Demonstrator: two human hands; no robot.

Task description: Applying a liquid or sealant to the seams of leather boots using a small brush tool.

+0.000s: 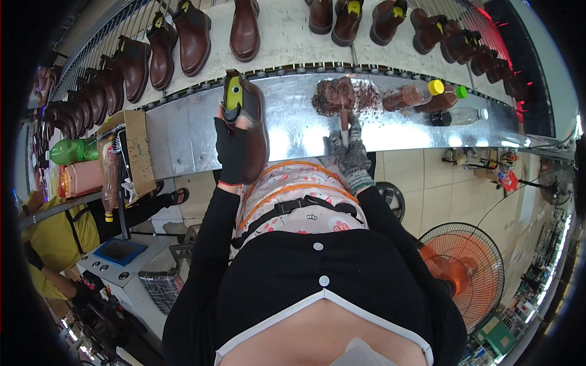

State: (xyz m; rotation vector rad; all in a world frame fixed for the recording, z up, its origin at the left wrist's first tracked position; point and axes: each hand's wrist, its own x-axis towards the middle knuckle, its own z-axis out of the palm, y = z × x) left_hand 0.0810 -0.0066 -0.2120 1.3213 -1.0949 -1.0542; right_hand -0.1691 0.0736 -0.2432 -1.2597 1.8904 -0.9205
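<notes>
Black buttoned top (317, 268) nearest. Left hand (231, 149) (black glove) grips brown ankle boot (247, 125), yellow-green insert inside, near the metal bench's (183, 131) left. Right hand (349, 152) clasps brush (342, 104), bristles stained brown, further right.

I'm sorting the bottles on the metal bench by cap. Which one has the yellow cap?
The brown bottle with the yellow cap, lying on its side nearest the brown heap. The brown bottle behind it has a green cap, and the clear bottle a white one.
</notes>
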